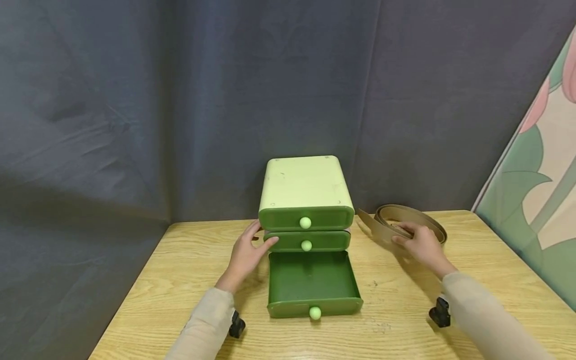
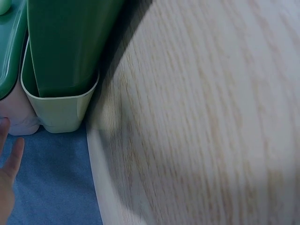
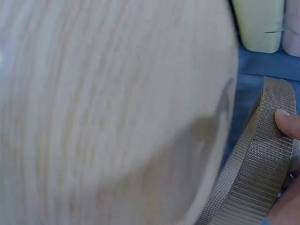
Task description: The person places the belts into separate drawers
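Observation:
A small drawer cabinet (image 1: 307,182) with a pale green top stands on the table, its bottom drawer (image 1: 310,280) pulled out and bare inside. My left hand (image 1: 245,255) rests against its left side, fingers extended along the side and thumb at the front of the middle drawer (image 1: 288,242). The left wrist view catches only part of this hand (image 2: 8,173), beside the cabinet's pink section (image 2: 21,117). To the right, a loosely coiled tan woven belt (image 1: 423,219) lies near the curtain. My right hand (image 1: 423,245) pinches it; the thumb presses the webbing (image 3: 267,136) in the right wrist view.
The top drawer (image 1: 328,218) is shut, and round pale green knobs (image 1: 315,313) mark the drawer fronts. Behind the wooden table (image 1: 189,300) hangs a dark blue-grey curtain (image 1: 270,90). A floral panel (image 1: 540,200) borders the right side.

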Available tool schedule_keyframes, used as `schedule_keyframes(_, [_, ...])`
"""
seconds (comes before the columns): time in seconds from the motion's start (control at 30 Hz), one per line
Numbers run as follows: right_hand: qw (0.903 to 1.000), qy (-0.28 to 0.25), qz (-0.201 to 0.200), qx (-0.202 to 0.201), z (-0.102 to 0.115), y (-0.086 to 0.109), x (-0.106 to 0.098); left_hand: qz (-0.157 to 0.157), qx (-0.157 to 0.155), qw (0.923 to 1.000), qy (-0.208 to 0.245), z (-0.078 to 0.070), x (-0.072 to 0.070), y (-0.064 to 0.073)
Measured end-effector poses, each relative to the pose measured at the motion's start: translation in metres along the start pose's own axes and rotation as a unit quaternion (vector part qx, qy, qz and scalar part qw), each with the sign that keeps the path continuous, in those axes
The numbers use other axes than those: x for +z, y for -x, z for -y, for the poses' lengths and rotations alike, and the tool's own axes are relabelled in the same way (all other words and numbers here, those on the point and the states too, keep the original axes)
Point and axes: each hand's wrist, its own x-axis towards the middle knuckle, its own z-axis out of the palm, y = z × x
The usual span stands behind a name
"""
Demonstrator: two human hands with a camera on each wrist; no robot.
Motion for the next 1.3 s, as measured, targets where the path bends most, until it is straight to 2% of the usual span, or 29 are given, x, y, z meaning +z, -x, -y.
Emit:
schedule_keyframes(0.4, [0.9992,0.014,-0.014,-0.035,0.030,0.024,-0.021,-0.002,-0.001,0.9999,0.010,0.001,0.000,0.001])
schedule_keyframes(0.73, [0.9977,-0.018,-0.023,-0.061,0.055,0.052,-0.028,-0.003,0.002,1.0000,0.005,0.002,0.001,0.000])
schedule_keyframes(1.3, [0.9982,-0.025,-0.009,-0.053,0.082,0.095,-0.042,-0.001,0.000,1.0000,0.008,0.000,0.000,0.000])
